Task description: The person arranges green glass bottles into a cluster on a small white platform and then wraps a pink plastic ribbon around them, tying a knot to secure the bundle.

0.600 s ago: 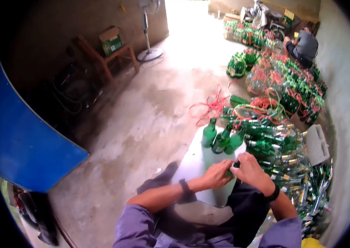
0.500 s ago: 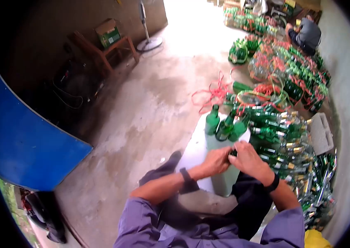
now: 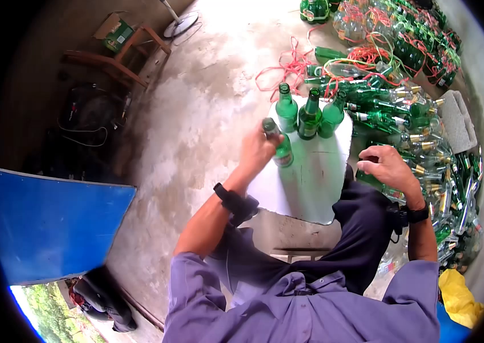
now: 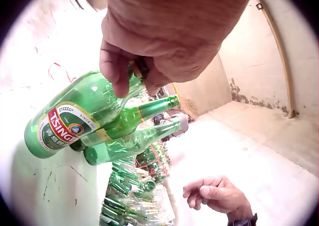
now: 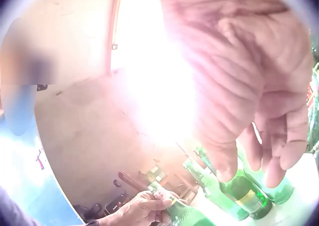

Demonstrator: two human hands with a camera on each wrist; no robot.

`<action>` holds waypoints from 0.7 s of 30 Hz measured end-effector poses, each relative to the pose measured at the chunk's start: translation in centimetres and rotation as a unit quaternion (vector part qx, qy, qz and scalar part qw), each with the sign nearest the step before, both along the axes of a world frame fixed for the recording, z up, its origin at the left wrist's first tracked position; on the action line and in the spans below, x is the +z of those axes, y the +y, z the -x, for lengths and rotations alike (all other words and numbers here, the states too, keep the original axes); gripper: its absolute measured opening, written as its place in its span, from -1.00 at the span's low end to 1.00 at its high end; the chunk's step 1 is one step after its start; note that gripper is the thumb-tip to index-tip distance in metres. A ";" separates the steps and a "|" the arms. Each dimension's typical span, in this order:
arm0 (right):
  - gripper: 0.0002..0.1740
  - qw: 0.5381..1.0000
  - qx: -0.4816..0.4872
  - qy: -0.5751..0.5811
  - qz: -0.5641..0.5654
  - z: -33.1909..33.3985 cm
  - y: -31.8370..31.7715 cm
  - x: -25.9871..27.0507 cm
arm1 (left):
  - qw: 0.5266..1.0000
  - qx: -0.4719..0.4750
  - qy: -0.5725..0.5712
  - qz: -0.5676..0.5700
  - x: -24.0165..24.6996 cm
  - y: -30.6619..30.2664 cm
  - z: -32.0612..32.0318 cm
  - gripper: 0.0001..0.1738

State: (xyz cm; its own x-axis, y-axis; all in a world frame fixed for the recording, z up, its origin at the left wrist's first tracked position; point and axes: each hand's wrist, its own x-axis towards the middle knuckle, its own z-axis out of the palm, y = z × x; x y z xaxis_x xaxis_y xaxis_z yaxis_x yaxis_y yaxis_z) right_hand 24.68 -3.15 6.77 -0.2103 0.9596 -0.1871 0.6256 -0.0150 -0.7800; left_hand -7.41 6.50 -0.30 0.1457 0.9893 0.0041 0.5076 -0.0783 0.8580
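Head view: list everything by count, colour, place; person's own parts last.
Tabletop: one, white, centre
Held bottle: one, green, tabletop's left side
Standing bottles: three, green, tabletop's far end
Loose bottles: uncountable, green and clear, right
Tied bottles: uncountable, green and clear, upper right
Ribbon: uncountable strands, mostly red, beyond tabletop
Block: one, grey, right
Panel: one, blue, left
Box: one, mostly green, upper left
Chair: one, brown, upper left
Round base: one, grey, top
Cloth or bag: one, yellow, lower right
Shadowed clutter: uncountable, black, left
Wristbands: two, black, on wrists
Shirt: one, purple, bottom
Trousers: one, dark, bottom
Left hand: one, bare, gripping bottle
Right hand: one, bare, right of tabletop
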 end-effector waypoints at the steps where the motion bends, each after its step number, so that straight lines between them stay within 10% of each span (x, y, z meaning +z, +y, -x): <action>1: -0.66 0.998 -0.025 0.023 0.044 -0.8 -0.2 -0.2 | 0.999 -0.003 -0.032 -0.001 -0.1 0.6 0.1 -0.79; 21: -0.61 0.927 -0.229 0.227 0.192 -9.8 -11.7 -25.7 | 0.999 -0.003 -0.047 0.010 -0.6 2.4 -2.3 -0.72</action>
State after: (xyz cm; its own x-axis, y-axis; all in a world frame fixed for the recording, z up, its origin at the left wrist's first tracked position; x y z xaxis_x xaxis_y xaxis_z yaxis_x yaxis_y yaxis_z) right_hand 34.50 -14.89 -18.94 0.0628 0.8481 -0.5262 0.0937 -0.5299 -0.8429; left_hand -5.10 8.94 -0.93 0.1520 0.9884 -0.0017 0.4237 -0.0636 0.9036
